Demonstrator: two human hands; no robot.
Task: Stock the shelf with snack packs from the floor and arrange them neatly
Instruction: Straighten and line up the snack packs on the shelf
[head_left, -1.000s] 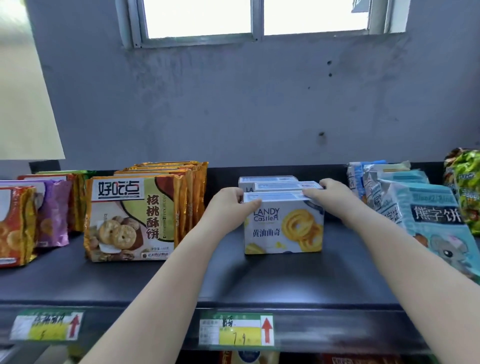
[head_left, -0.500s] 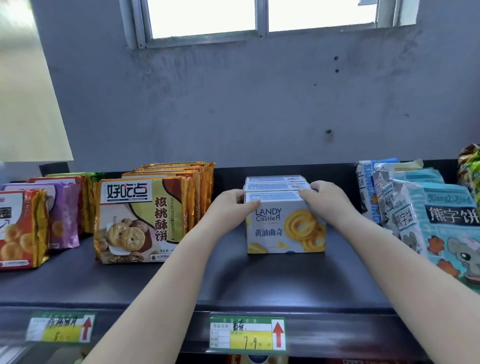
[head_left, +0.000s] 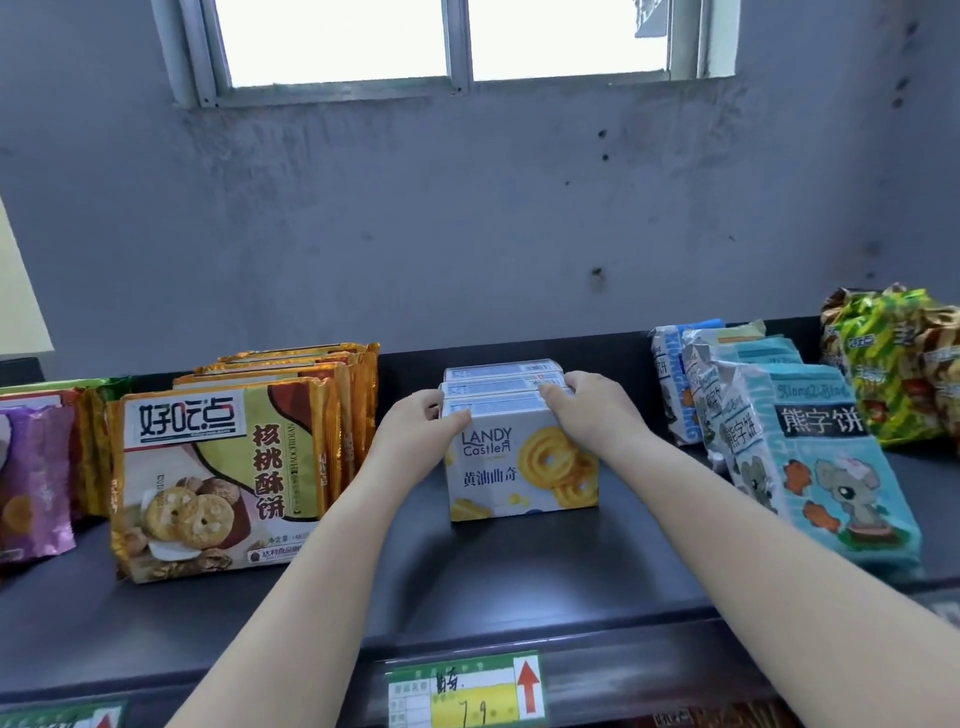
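Both hands, left hand and right hand, are gripping the white cardboard biscuit boxes, fingers curled around their sides, squaring the row on the dark shelf.

— What is worn on the arms?
— Nothing is seen there: both forearms are bare as far as they are shown, and no sleeve edge is caught at the bottom.
— And on the left hand and right hand?
— No glove, ring, watch or band can be made out; the fingernails look short and unpainted.
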